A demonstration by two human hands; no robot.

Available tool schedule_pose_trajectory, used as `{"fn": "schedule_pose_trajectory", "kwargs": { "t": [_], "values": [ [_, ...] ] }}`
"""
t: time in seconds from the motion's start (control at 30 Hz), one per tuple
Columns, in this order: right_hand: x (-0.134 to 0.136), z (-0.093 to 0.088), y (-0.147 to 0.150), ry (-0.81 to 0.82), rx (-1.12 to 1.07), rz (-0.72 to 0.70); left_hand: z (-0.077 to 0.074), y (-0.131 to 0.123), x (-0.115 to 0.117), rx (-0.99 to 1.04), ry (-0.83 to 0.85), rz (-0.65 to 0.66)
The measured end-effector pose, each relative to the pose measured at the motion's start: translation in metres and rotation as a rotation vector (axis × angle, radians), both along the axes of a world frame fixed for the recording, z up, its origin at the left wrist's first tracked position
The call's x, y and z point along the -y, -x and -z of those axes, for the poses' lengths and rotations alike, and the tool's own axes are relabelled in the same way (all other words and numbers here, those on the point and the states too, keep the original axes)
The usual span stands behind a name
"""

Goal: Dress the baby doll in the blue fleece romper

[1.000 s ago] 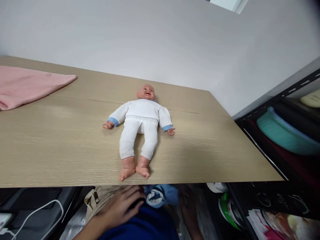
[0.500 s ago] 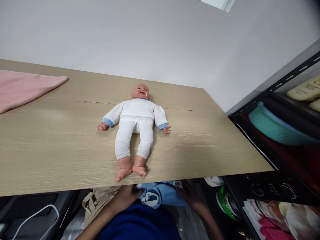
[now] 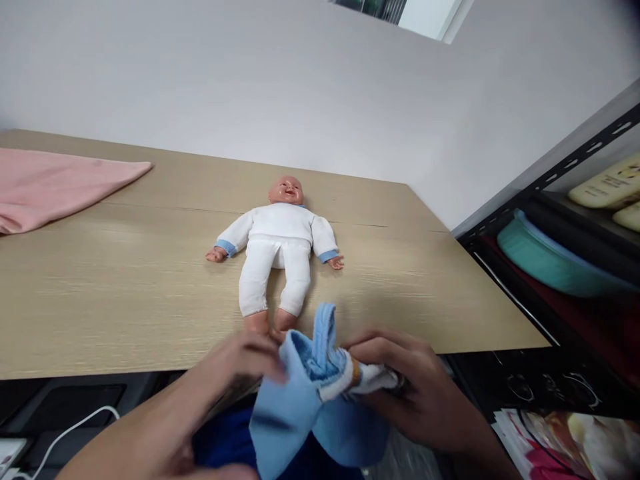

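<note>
A light blue baby garment (image 3: 285, 417) with a white and orange printed part and an upright loop strap (image 3: 324, 327) is held up at the table's front edge. My right hand (image 3: 405, 380) is closed on its right side, around the white printed part. On the other side, my left hand (image 3: 250, 360) is slightly blurred, its fingers by the garment's upper left edge and its thumb well apart, low in view. Beyond them a baby doll (image 3: 280, 223) in a white suit with blue cuffs lies face up, its feet partly hidden by my left hand and the garment.
A pink cloth (image 3: 65, 187) lies at the table's left end. On the right, a shelf (image 3: 540, 180) holds a teal basin (image 3: 560, 260) and pale yellow bottles (image 3: 607, 187). A white cable (image 3: 75, 430) runs below the table at left, and the wall stands behind.
Both hands and the blue garment have risen from below the table edge to in front of the doll's feet. My left hand has spread its fingers; the view has shifted slightly.
</note>
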State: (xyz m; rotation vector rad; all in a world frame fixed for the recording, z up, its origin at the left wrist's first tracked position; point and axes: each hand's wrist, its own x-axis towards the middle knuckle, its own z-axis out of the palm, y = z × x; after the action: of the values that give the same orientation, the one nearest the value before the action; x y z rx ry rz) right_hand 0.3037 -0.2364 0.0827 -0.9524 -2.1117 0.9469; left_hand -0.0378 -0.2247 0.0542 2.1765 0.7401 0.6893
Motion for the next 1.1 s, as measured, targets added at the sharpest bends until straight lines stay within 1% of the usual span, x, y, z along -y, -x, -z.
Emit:
{"fn": "schedule_pose_trajectory", "kwargs": {
  "t": [0.07, 0.1, 0.13, 0.23, 0.3, 0.33, 0.43, 0.5, 0.6, 0.63, 0.73, 0.83, 0.9, 1.0, 1.07, 1.1],
  "values": [
    [-0.02, -0.013, 0.012, -0.094, 0.011, -0.023, -0.013, -0.015, -0.022, 0.092, -0.042, -0.068],
    [-0.03, -0.019, 0.017, -0.132, 0.012, -0.034, -0.018, -0.021, -0.035, 0.112, -0.069, -0.08],
    [-0.039, -0.025, 0.022, -0.168, 0.01, -0.046, -0.022, -0.027, -0.048, 0.117, -0.084, -0.066],
    [-0.062, -0.035, 0.031, -0.283, 0.025, -0.053, -0.03, -0.034, -0.086, 0.133, -0.118, 0.047],
    [-0.076, -0.036, 0.033, -0.335, 0.045, -0.016, -0.033, -0.032, -0.103, 0.168, -0.169, 0.047],
    [-0.082, -0.036, 0.032, -0.328, 0.067, 0.025, -0.034, -0.029, -0.109, 0.177, -0.194, 0.026],
    [-0.096, -0.034, 0.028, -0.188, 0.165, 0.141, -0.038, -0.02, -0.116, 0.132, -0.199, -0.039],
    [-0.101, -0.034, 0.026, -0.101, 0.203, 0.161, -0.042, -0.016, -0.116, 0.024, -0.149, -0.062],
    [-0.106, -0.037, 0.028, -0.082, 0.185, 0.125, -0.049, -0.015, -0.117, -0.146, -0.094, -0.011],
    [-0.107, -0.039, 0.03, -0.09, 0.176, 0.108, -0.052, -0.016, -0.118, -0.168, -0.088, 0.003],
    [-0.111, -0.045, 0.036, -0.139, 0.138, 0.034, -0.055, -0.021, -0.124, -0.152, -0.096, -0.014],
    [-0.117, -0.048, 0.038, -0.149, 0.104, -0.006, -0.051, -0.022, -0.132, -0.167, -0.06, 0.054],
    [-0.123, -0.044, 0.036, -0.086, 0.096, -0.023, -0.044, -0.02, -0.137, -0.157, -0.015, 0.094],
    [-0.132, -0.031, 0.029, 0.067, 0.152, -0.16, -0.033, -0.015, -0.139, -0.098, -0.01, 0.033],
    [-0.135, -0.02, 0.025, 0.099, 0.218, -0.252, -0.028, -0.012, -0.139, -0.088, -0.019, -0.016],
    [-0.135, -0.016, 0.023, 0.087, 0.246, -0.262, -0.028, -0.011, -0.139, -0.1, -0.019, -0.03]
  ]
}}
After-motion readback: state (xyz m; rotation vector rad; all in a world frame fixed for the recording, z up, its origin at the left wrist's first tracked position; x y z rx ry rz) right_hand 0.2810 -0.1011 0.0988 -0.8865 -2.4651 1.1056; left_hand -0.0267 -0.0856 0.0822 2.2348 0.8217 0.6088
